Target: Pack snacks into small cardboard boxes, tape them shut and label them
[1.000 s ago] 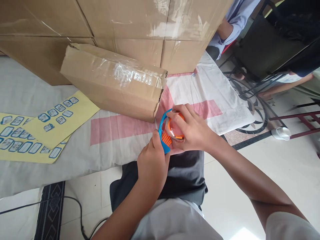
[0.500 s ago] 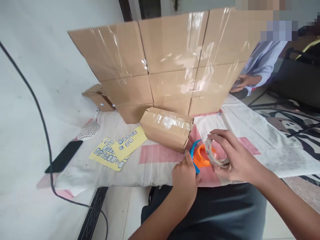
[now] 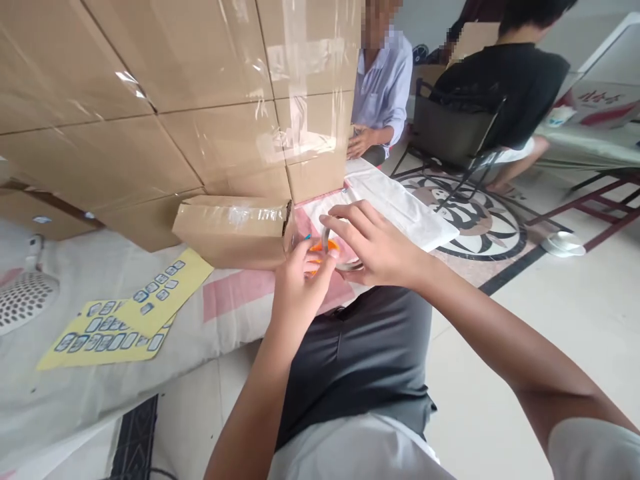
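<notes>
Orange tape dispenser (image 3: 317,248) gripped by left hand (image 3: 300,283); right hand (image 3: 383,250) grips its clear tape roll (image 3: 336,261), beside small cardboard box (image 3: 233,230) on table (image 3: 75,393).

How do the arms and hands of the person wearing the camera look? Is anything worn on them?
Both forearms are bare. The left hand and the right hand wear no gloves, and no rings or watch show. A short white sleeve covers the right upper arm. The fingers are uncovered. The left sleeve is out of view.
</notes>
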`<state>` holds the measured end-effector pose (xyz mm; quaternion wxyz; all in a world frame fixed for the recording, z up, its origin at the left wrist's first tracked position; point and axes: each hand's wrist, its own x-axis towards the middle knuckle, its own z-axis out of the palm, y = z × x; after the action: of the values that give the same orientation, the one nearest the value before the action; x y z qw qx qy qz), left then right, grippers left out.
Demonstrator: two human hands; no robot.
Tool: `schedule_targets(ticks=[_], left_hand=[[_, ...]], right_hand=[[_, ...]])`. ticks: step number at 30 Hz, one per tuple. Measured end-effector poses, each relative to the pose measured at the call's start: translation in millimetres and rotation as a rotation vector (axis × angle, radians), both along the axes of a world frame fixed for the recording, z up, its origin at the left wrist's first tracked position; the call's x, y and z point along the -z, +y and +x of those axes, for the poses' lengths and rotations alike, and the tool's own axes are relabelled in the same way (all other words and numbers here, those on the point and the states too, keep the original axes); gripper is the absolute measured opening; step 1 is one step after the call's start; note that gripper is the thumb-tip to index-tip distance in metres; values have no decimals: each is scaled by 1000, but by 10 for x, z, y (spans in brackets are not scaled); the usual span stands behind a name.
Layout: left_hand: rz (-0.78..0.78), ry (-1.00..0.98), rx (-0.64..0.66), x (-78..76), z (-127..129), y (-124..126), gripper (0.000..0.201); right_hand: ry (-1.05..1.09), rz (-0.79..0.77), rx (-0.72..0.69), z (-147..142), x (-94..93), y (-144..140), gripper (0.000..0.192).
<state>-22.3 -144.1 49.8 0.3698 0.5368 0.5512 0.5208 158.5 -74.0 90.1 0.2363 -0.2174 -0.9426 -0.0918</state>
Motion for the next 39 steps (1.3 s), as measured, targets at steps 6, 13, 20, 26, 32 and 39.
schedule_targets(ticks=[6,13,20,26,32,39], left_hand=[[41,-49,-64,2,22,-28,24],[23,-89,20,-19,-22,-61,23],[-59,-209,30,66,-34,-80,35],[-47,-251,-71,181,-129,-117,43],[-23,-88,-238,422,-349,-192,28],[-58,231,-280,399,-215,-310,28]], right_hand=[[-57,84,61,117,11,-156,71],[-69,22,83,224,-53,-225,77],[116,-278,-67,250,-48,-196,39],[232,-341,-182,212,77,-163,19],[237,-348,-235,276,308,18,18],[217,-364,-283,122,675,204,24]])
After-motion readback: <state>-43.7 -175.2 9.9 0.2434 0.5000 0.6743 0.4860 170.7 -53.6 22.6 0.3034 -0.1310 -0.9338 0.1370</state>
